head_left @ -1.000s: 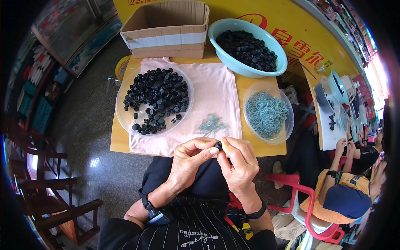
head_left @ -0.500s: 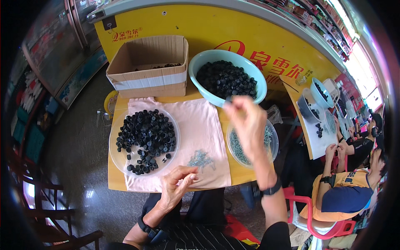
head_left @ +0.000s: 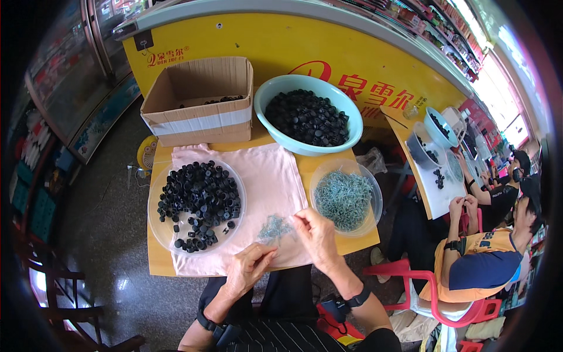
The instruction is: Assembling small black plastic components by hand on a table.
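Observation:
My left hand point(head_left: 251, 268) is over the front edge of the pink cloth point(head_left: 264, 161), its thumb and fingers pinched together; what they hold, if anything, is hidden. Beside it, my right hand point(head_left: 318, 239) is also in a pinch, fingertips pointing at a small heap of silvery screws point(head_left: 274, 227) on the cloth. Anything in that pinch is too small to make out. At the left, a clear round tub point(head_left: 183, 226) holds many small black plastic caps point(head_left: 202, 193). To the right, another clear tub point(head_left: 377, 206) is filled with similar screws point(head_left: 343, 199).
A light blue basin point(head_left: 281, 141) of black caps stands at the back of the wooden table point(head_left: 161, 261), beside an open cardboard box point(head_left: 199, 126). Rightward, a person in a yellow and navy shirt point(head_left: 478, 264) works at another table, near a red chair point(head_left: 434, 293).
My right hand has come down from in front of the blue basin to beside the screw heap, uncovering the screw tub. My left hand stays pinched in nearly the same place.

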The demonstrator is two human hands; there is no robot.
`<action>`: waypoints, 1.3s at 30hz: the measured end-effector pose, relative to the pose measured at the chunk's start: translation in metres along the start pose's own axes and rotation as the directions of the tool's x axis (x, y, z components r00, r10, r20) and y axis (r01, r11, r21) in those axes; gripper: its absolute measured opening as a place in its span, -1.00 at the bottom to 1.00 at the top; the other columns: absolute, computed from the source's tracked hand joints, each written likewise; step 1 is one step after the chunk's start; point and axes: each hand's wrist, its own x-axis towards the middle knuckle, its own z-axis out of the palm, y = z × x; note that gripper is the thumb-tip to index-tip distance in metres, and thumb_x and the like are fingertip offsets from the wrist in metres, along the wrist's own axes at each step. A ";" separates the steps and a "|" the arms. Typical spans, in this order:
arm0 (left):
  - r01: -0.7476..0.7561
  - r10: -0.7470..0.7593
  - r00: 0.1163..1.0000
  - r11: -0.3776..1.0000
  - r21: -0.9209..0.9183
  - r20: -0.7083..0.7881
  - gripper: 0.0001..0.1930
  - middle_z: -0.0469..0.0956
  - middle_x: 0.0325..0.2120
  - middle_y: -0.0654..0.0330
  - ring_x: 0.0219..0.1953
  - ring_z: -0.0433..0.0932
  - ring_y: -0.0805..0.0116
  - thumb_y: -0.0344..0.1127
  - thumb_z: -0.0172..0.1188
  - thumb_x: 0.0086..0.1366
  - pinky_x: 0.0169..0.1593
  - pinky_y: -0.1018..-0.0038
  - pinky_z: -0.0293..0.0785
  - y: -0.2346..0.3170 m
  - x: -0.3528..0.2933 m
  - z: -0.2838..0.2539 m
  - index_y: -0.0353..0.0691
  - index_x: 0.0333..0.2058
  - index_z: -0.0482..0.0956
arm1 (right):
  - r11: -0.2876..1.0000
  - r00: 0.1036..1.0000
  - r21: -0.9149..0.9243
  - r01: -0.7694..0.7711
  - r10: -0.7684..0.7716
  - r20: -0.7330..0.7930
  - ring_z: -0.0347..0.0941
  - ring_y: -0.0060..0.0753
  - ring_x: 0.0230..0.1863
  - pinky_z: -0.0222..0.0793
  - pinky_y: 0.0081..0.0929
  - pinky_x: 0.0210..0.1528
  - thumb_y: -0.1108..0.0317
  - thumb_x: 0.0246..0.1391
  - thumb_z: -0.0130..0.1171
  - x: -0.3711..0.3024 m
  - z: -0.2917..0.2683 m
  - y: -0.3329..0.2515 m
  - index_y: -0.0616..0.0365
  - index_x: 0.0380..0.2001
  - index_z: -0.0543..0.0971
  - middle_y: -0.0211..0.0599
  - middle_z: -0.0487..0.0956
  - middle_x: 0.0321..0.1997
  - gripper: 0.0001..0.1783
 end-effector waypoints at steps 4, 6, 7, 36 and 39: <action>0.000 0.001 0.999 1.000 0.015 -0.036 -0.86 0.55 -0.48 0.15 -0.47 0.52 0.40 -0.46 0.20 0.20 -0.39 0.54 0.41 0.001 -0.003 0.001 -0.29 -0.26 0.61 | 0.998 0.998 0.049 -0.051 0.052 -0.030 0.46 -0.15 -0.55 0.31 -0.34 -0.50 0.36 0.11 0.16 -0.019 0.017 0.009 0.21 -0.43 0.46 -0.08 0.50 -0.56 -0.85; 0.015 -0.015 0.999 1.000 0.017 -0.039 -0.87 0.55 -0.49 0.15 -0.47 0.52 0.41 -0.45 0.20 0.20 -0.38 0.55 0.41 0.002 -0.004 0.001 -0.30 -0.26 0.61 | 0.997 0.997 0.063 -0.052 0.055 -0.060 0.46 -0.16 -0.56 0.31 -0.34 -0.50 0.35 0.11 0.16 -0.022 0.021 0.015 0.21 -0.43 0.46 -0.09 0.50 -0.57 -0.84; 0.036 -0.036 0.998 0.999 0.016 -0.043 -0.87 0.55 -0.49 0.16 -0.47 0.52 0.42 -0.45 0.20 0.20 -0.38 0.55 0.41 0.002 -0.005 0.001 -0.30 -0.27 0.61 | 0.997 0.996 0.062 -0.038 0.043 -0.084 0.46 -0.15 -0.56 0.31 -0.35 -0.51 0.35 0.11 0.16 -0.023 0.023 0.016 0.21 -0.43 0.46 -0.09 0.49 -0.58 -0.85; 0.075 -0.070 0.996 0.990 -0.118 0.045 -0.83 0.51 -0.52 0.24 -0.49 0.47 0.55 -0.34 0.16 0.26 -0.40 0.58 0.38 -0.009 -0.006 0.003 -0.31 -0.25 0.61 | 0.979 0.984 0.201 -0.020 0.055 -0.168 0.37 -0.50 -0.58 0.29 -0.49 -0.49 0.35 0.12 0.15 -0.026 0.023 0.029 0.25 -0.42 0.51 -0.30 0.45 -0.63 -0.83; 0.127 -0.120 0.990 0.986 -0.112 0.071 -0.82 0.52 -0.52 0.24 -0.50 0.47 0.52 -0.33 0.17 0.26 -0.41 0.57 0.38 -0.004 -0.004 0.000 -0.30 -0.26 0.61 | 0.989 0.987 0.141 -0.036 0.057 -0.148 0.38 -0.52 -0.57 0.30 -0.50 -0.47 0.36 0.13 0.14 -0.024 0.023 0.033 0.25 -0.40 0.51 -0.30 0.45 -0.62 -0.85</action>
